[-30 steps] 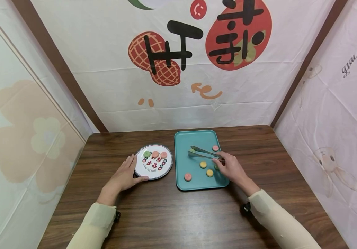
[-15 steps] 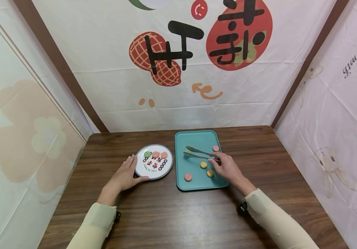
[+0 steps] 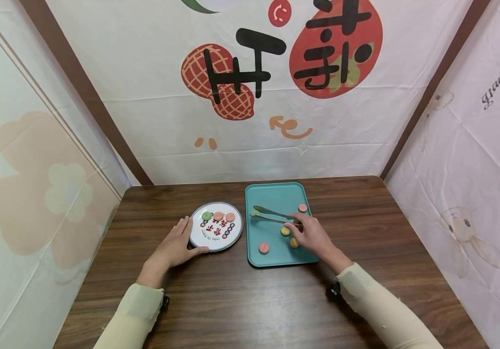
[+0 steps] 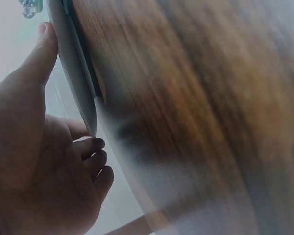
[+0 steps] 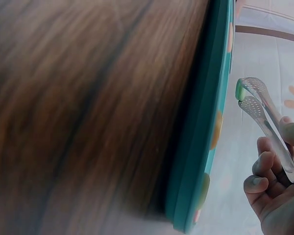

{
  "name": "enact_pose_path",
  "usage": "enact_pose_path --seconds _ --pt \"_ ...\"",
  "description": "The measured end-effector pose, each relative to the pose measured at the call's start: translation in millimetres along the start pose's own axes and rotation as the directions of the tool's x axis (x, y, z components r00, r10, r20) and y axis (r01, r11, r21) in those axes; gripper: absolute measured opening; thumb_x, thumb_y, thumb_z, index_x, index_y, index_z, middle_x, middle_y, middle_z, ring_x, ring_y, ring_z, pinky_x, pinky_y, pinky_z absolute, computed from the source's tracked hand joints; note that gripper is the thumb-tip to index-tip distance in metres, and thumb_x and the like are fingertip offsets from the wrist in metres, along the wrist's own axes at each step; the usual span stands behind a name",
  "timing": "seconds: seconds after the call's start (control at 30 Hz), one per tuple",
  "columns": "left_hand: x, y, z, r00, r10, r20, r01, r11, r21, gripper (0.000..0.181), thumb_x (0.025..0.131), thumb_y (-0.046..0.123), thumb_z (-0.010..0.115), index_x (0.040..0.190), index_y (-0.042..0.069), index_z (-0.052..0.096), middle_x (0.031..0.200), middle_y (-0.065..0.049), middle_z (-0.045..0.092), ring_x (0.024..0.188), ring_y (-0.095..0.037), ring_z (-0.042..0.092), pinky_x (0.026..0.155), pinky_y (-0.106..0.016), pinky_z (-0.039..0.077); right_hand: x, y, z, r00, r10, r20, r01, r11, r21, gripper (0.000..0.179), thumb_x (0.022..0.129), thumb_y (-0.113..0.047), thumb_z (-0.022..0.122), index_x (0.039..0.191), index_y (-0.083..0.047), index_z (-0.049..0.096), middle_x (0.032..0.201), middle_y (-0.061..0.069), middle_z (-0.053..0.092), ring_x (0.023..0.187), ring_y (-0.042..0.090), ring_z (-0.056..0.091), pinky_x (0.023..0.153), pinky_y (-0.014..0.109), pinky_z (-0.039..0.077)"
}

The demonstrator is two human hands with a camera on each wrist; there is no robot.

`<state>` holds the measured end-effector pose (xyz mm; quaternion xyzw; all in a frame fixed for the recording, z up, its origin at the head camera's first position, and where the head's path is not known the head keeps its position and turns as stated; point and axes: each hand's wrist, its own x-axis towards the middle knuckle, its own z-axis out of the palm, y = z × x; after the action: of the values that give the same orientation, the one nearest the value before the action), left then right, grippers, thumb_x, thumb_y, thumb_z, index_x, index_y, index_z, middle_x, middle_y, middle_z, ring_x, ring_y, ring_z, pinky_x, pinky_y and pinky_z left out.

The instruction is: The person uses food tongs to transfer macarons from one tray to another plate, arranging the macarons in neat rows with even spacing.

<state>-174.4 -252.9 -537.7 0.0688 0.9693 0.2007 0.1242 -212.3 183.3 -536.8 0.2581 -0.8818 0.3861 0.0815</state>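
My right hand (image 3: 313, 236) grips metal tongs (image 3: 271, 215) over the teal tray (image 3: 256, 194). Between the tong tips is a green macaron (image 5: 240, 91), held up above the tray in the right wrist view. Two yellow macarons (image 3: 285, 231) lie by the right hand, a pink macaron (image 3: 264, 248) near the tray's front left, and another pink one (image 3: 303, 208) at its right edge. My left hand (image 3: 174, 245) rests against the rim of a white plate (image 3: 199, 240), fingers along its left side and thumb at the front. On the plate sit one green macaron (image 3: 206, 216) and two pink ones (image 3: 218, 216).
Plate and tray stand side by side on a dark wood table (image 3: 232, 300), with a narrow strip between them. A printed white cloth (image 3: 267, 155) hangs along the table's back edge, and cloth panels rise at both sides.
The right hand and tongs have moved left across the tray, carrying the green macaron toward the tray's left edge. My left hand and the plate have stayed put.
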Motion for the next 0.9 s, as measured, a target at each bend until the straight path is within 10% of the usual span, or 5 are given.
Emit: enact_pose_path --seconds 0.9 --pt "-0.7 2.2 -0.2 1.000 -0.001 -0.007 0.001 1.000 0.004 0.126 0.093 0.075 0.068 0.170 -0.005 0.008 0.177 -0.029 0.005 0.164 -0.047 0.005 0.133 -0.062 0.013 12.6 -23.1 31.9 0.995 -0.096 0.019 0.096 0.995 -0.001 0.034 0.106 -0.024 0.072 0.129 0.001 0.074 0.080 -0.007 0.062 0.060 0.004 0.048 0.055 0.027 0.046"
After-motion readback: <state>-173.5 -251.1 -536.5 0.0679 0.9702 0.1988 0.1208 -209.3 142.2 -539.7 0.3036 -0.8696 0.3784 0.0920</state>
